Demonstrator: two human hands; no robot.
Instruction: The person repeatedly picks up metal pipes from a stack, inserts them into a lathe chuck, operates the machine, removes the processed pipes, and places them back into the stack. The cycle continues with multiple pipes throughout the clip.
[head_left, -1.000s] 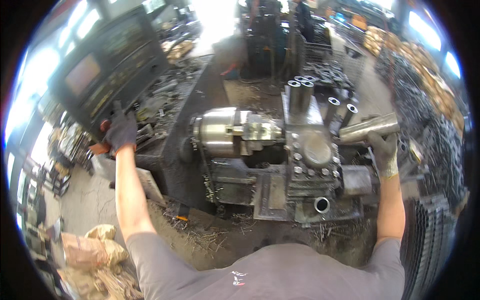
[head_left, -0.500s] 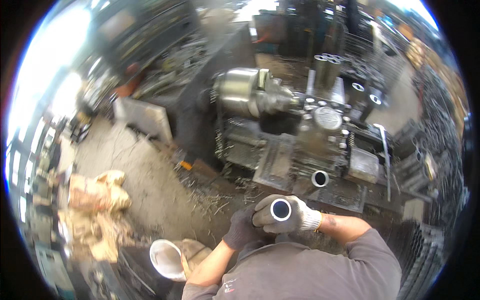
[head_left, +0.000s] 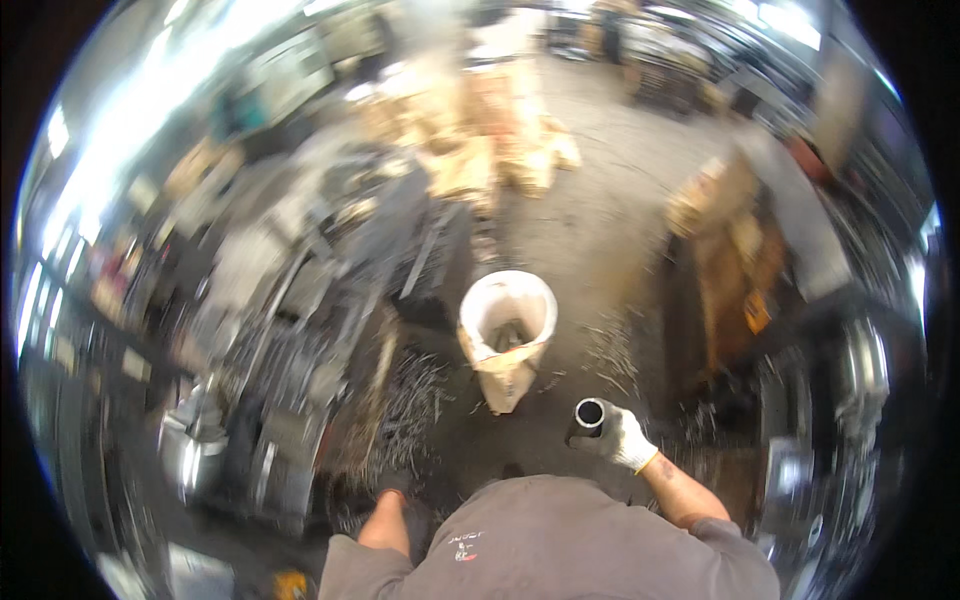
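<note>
white-gloved right hand (head_left: 618, 436) was closed around a metal pipe (head_left: 581, 428), its open end facing up, in front of the grey shirt (head_left: 580, 540). the pipe was near a white bucket (head_left: 484, 298), to its right. metal shavings (head_left: 418, 405) lay on the floor (head_left: 590, 205). left forearm (head_left: 387, 527) was visible; the left hand was too dark to make out, its grip undetermined.

Tube (head_left: 585, 429) is right of container (head_left: 511, 294), sacks (head_left: 515, 125) apparently beyond.
</note>
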